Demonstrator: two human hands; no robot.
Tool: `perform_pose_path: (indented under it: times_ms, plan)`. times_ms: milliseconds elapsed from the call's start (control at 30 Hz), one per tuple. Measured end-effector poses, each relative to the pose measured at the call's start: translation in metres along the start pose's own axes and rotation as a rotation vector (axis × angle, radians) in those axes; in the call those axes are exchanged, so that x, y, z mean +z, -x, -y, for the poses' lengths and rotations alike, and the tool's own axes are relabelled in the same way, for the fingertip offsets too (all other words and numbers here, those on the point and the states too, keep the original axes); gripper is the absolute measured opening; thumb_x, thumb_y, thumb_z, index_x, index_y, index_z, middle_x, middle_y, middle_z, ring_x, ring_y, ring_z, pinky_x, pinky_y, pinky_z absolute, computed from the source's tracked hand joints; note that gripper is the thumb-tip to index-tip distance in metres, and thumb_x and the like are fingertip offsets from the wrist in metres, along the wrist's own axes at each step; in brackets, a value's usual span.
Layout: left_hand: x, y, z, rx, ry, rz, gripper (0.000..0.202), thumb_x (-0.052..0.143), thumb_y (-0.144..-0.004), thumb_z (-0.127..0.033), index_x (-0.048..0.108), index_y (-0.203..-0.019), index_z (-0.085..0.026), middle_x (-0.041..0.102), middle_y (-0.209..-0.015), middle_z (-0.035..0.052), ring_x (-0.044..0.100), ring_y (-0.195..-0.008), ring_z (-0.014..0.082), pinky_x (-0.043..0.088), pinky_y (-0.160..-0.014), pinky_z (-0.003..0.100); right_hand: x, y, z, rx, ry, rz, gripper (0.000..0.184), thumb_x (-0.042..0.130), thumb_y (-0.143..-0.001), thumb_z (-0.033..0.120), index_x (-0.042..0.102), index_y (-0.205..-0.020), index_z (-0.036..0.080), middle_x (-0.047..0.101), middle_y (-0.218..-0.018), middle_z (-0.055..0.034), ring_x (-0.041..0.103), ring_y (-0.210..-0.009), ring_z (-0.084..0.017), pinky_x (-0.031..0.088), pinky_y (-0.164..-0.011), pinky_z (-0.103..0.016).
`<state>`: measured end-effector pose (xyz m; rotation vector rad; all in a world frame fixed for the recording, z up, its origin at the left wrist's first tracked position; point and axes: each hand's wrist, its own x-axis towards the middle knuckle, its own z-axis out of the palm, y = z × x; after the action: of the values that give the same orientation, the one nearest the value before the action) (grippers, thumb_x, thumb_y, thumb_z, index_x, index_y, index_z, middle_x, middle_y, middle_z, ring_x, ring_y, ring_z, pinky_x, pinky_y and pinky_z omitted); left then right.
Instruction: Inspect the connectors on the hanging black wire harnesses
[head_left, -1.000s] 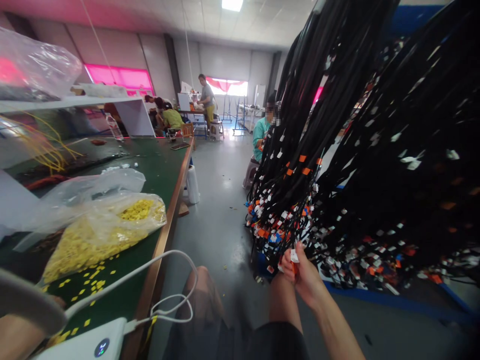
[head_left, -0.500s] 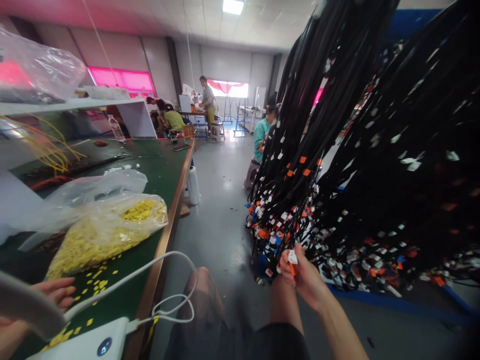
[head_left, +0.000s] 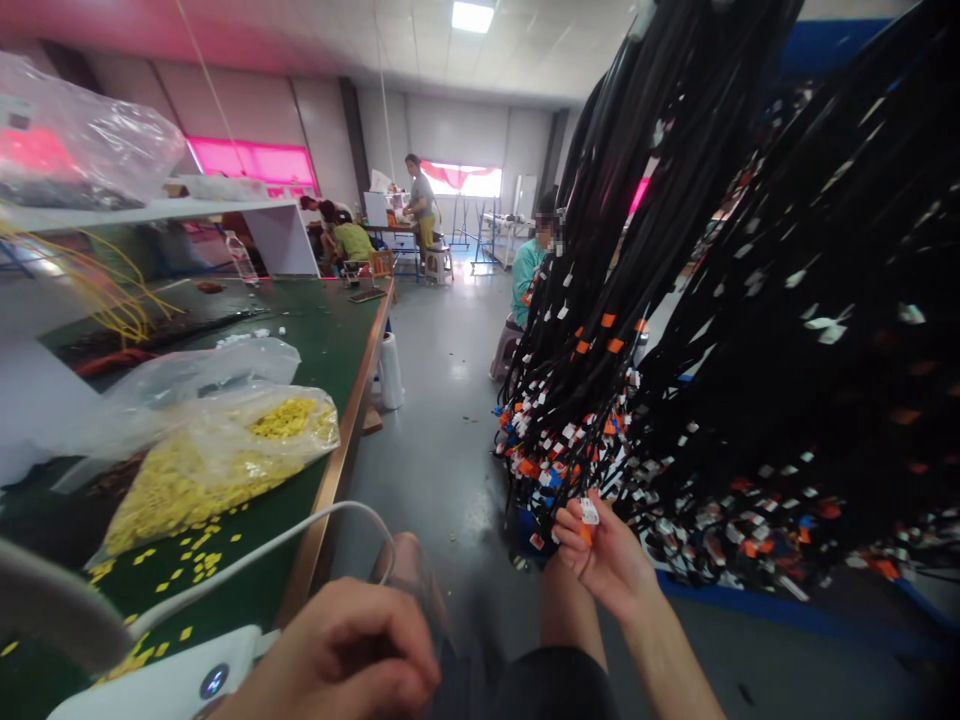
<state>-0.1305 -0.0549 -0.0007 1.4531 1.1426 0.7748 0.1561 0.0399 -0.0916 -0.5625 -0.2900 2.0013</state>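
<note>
Far left, the green surface (head_left: 322,340) is carrying a clear bag of yellow pieces (head_left: 217,460), w/ loose yellow bits lying toward the near edge. A white cable (head_left: 262,548) is arcing over that edge and running down to a white power bank (head_left: 165,688) at bottom left.

Just right of the power bank, the left hand (head_left: 337,660) is hovering by the surface edge. Its knuckles are facing up and its fingers are curling in tight; can't tell if anything's inside the fist.

Mid-frame, further back, a seated person in a teal top (head_left: 525,275) is working beside the hanging cables, over grey floor (head_left: 450,450).

Moving right, the right hand (head_left: 611,560) is reaching up and fwd. Thumb and forefinger are pinching a cable end (head_left: 589,512) w/ a white tag and an orange bit, and the other fingers are folding loosely under.

That end is hanging at the bottom fringe of the black cable bundle (head_left: 675,300), which is filling the right half of the view. The cables' long axis is running from the pinch steeply up, leaning right toward the top of frame.

So the held end is sitting up and to the right of the left hand, well apart from it. The right hand is gripping it and is by far the nearer to the bundle.
</note>
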Motion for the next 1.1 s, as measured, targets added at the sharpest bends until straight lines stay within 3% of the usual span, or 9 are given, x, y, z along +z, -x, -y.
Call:
perform_pose_path:
  times_ms: [67,133,267,400,567,733,867,967,1100]
  plan:
    - [0.023,-0.021,-0.009,-0.061,0.206,0.16,0.017,0.064,-0.071,-0.035,0.066,-0.069,-0.018,0.06,-0.056,0.002,0.055,-0.049,0.0116,0.043,-0.049,0.022,0.005,0.001,-0.001,0.003,-0.042,-0.017,0.029,0.058,-0.08,0.037,0.048,-0.062,0.016,0.038,-0.056,0.0045,0.034,-0.044,-0.005,0.033,-0.041,-0.014]
    - [0.045,-0.041,-0.015,-0.068,0.393,0.208,0.018,0.065,-0.071,-0.033,0.063,-0.071,-0.015,0.061,-0.059,0.0019,0.057,-0.048,0.0116,0.044,-0.047,0.021,0.011,0.001,-0.002,0.009,-0.051,-0.039,0.027,0.057,-0.08,0.035,0.048,-0.063,0.017,0.041,-0.056,0.0041,0.037,-0.044,-0.005,0.035,-0.041,-0.015]
    - [0.077,-0.08,-0.02,0.028,0.567,0.198,0.016,0.065,-0.072,-0.027,0.063,-0.073,-0.012,0.061,-0.059,0.0025,0.058,-0.048,0.0112,0.047,-0.049,0.021,0.018,0.0,-0.007,-0.036,0.0,-0.099,0.023,0.057,-0.08,0.037,0.052,-0.068,0.018,0.046,-0.055,0.0041,0.042,-0.044,-0.006,0.038,-0.042,-0.017]
    - [0.093,-0.116,-0.014,0.048,0.623,0.16,0.02,0.063,-0.073,-0.028,0.063,-0.079,-0.009,0.064,-0.066,0.0058,0.06,-0.054,0.0119,0.049,-0.053,0.022,0.016,-0.003,-0.012,-0.135,0.094,-0.146,0.031,0.059,-0.076,0.049,0.055,-0.07,0.018,0.046,-0.048,0.0057,0.044,-0.038,-0.007,0.038,-0.038,-0.018]
    - [0.102,-0.144,0.005,0.065,0.548,0.084,0.022,0.061,-0.073,-0.031,0.062,-0.079,-0.01,0.064,-0.064,0.0043,0.058,-0.055,0.0112,0.047,-0.056,0.021,0.01,-0.007,-0.012,-0.195,0.157,-0.217,0.047,0.059,-0.07,0.059,0.047,-0.054,0.017,0.04,-0.041,0.007,0.035,-0.034,-0.004,0.031,-0.034,-0.015]
    - [0.102,-0.152,0.026,0.087,0.391,-0.015,0.022,0.06,-0.072,-0.032,0.063,-0.076,-0.011,0.058,-0.059,0.0005,0.05,-0.053,0.0088,0.042,-0.053,0.019,0.006,-0.012,-0.008,-0.223,0.226,-0.231,0.057,0.055,-0.067,0.066,0.038,-0.044,0.017,0.029,-0.037,0.0084,0.022,-0.032,-0.002,0.018,-0.032,-0.015]
    - [0.103,-0.154,0.036,0.062,0.414,0.004,0.022,0.059,-0.071,-0.031,0.063,-0.076,-0.009,0.058,-0.061,0.0015,0.051,-0.053,0.0091,0.043,-0.054,0.021,0.004,-0.018,-0.005,-0.25,0.24,-0.262,0.06,0.05,-0.069,0.069,0.037,-0.043,0.017,0.029,-0.038,0.0076,0.022,-0.032,-0.002,0.016,-0.031,-0.016]
    - [0.104,-0.154,0.038,0.068,0.412,0.036,0.019,0.057,-0.072,-0.027,0.064,-0.074,-0.009,0.058,-0.059,0.0018,0.052,-0.055,0.0094,0.042,-0.054,0.02,0.001,-0.018,-0.004,-0.265,0.205,-0.265,0.051,0.054,-0.072,0.063,0.046,-0.051,0.017,0.032,-0.041,0.0078,0.026,-0.033,-0.003,0.021,-0.032,-0.015]
    - [0.103,-0.153,0.038,0.06,0.397,0.029,0.02,0.059,-0.071,-0.028,0.065,-0.075,-0.01,0.059,-0.059,0.0018,0.053,-0.056,0.01,0.043,-0.055,0.021,-0.006,-0.016,-0.002,-0.278,0.14,-0.27,0.037,0.061,-0.071,0.055,0.057,-0.08,0.019,0.04,-0.047,0.0092,0.031,-0.035,-0.003,0.028,-0.033,-0.014]
